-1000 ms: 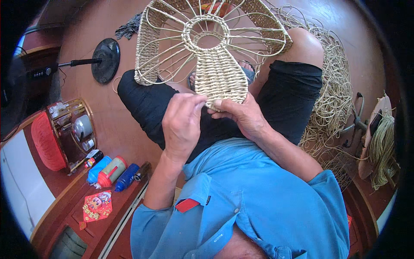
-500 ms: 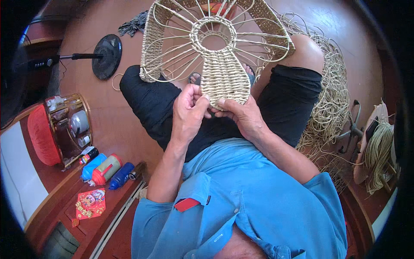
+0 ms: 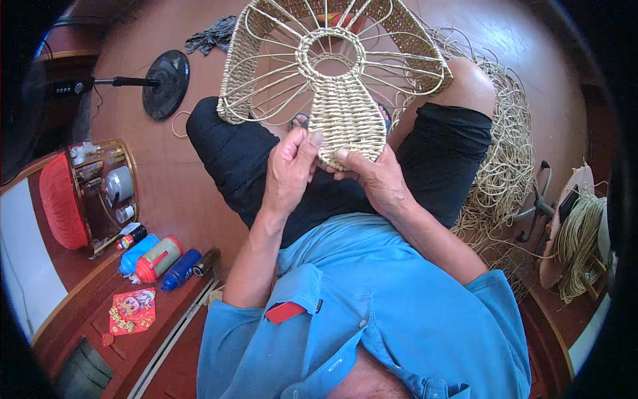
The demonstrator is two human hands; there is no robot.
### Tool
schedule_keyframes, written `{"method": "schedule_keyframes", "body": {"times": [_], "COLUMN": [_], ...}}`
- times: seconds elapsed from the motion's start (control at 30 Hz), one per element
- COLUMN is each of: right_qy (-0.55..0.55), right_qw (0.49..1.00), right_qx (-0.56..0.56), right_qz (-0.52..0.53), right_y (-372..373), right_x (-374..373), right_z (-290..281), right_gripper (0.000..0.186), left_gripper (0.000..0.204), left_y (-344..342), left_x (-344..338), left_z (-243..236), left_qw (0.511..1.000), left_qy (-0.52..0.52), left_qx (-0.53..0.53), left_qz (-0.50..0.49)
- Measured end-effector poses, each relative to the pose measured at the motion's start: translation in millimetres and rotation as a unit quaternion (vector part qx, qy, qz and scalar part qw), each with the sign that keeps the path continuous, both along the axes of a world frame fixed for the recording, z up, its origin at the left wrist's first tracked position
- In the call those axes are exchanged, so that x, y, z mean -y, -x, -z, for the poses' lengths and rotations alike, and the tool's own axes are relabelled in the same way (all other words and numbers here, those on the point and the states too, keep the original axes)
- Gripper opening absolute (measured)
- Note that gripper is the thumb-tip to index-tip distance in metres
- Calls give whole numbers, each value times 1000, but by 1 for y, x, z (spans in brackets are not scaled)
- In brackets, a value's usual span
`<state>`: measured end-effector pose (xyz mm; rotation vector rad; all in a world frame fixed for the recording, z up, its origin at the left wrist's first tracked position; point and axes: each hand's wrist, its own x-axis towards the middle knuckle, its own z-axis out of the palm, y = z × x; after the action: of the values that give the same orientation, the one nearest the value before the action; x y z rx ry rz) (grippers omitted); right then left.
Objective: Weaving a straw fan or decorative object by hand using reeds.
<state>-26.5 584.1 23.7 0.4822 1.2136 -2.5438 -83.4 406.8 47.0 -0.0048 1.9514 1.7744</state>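
Note:
A pale woven cord piece (image 3: pixel 347 114) with a ring, looped spokes and a rounded, densely woven lower panel rests between my knees, its outer woven rim (image 3: pixel 234 80) rising at the sides and back. My left hand (image 3: pixel 289 173) is closed at the panel's lower left edge, thumb on the weave and fingertips curled, partly hidden. My right hand (image 3: pixel 382 183) grips the panel's bottom edge at the right, with the thumb on top and the other fingers mostly underneath.
Tangled cord (image 3: pixel 498 159) covers the floor on the right, beside a spool (image 3: pixel 568 239). At the left are a black stand base (image 3: pixel 166 83), a side rack with red cushion (image 3: pixel 61 199), several bottles (image 3: pixel 157 259) and a red paper ornament (image 3: pixel 133 309). A grey cloth (image 3: pixel 209 36) lies behind.
My left hand has shifted up and right, its thumb now pressed on the panel's left edge. The woven piece has moved slightly up and right. My right hand keeps its grip.

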Motion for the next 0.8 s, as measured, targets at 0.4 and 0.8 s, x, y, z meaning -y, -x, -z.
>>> {"method": "schedule_keyframes", "body": {"times": [0.4, 0.8], "right_qy": [2, -106], "right_qw": [1000, 991], "right_qx": [-2, -45], "right_qz": [-15, 67], "right_y": [2, 23], "right_x": [-3, -21], "right_z": [-4, 15], "right_gripper": [37, 41], "left_gripper": [42, 46], "left_y": [7, -13], "left_x": [-4, -17], "left_z": [12, 25], "left_qw": [999, 982], "left_qy": [-32, 100], "left_qx": [29, -140], "left_qz": [-13, -77]}}
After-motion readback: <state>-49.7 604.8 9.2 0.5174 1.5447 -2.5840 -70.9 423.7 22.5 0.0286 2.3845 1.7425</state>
